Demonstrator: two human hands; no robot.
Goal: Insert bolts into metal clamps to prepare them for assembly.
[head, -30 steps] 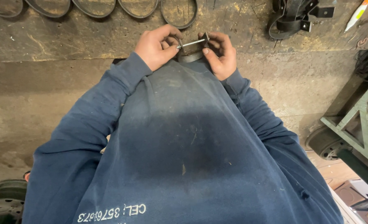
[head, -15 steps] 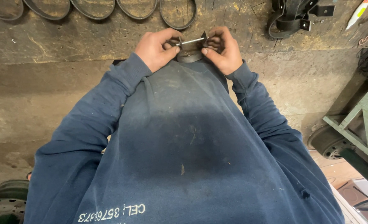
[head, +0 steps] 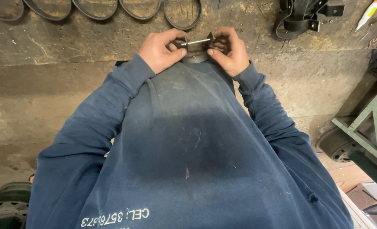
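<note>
A person's left hand (head: pixel 161 51) and right hand (head: pixel 227 51) met at the near edge of a worn workbench (head: pixel 91 42), both pinching a dark metal clamp (head: pixel 195 53). The left hand's thumb and curled fingers closed on the clamp's left ear, the right hand's on its right ear. Between the two hands ran a bright threaded bolt (head: pixel 195 41), bridging the ears; the clamp's curved band dipped just below it, against the collar of the person's dark blue sweatshirt (head: pixel 188 148).

Beyond the left hand, along the bench's far edge, a row of dark metal rings (head: pixel 182 12) lay side by side, the nearest just past the knuckles. Farther out from the right hand, well apart, sat a heap of black clamp brackets (head: pixel 301 17), and past that a white marker-like stick (head: pixel 368 12) near the bench corner. To the outside of the right arm stood a green metal frame (head: pixel 373 127) with a dark wheel (head: pixel 337 144) at its foot. Below the left elbow, grey-green metal discs (head: pixel 10 201) were stacked on the floor.
</note>
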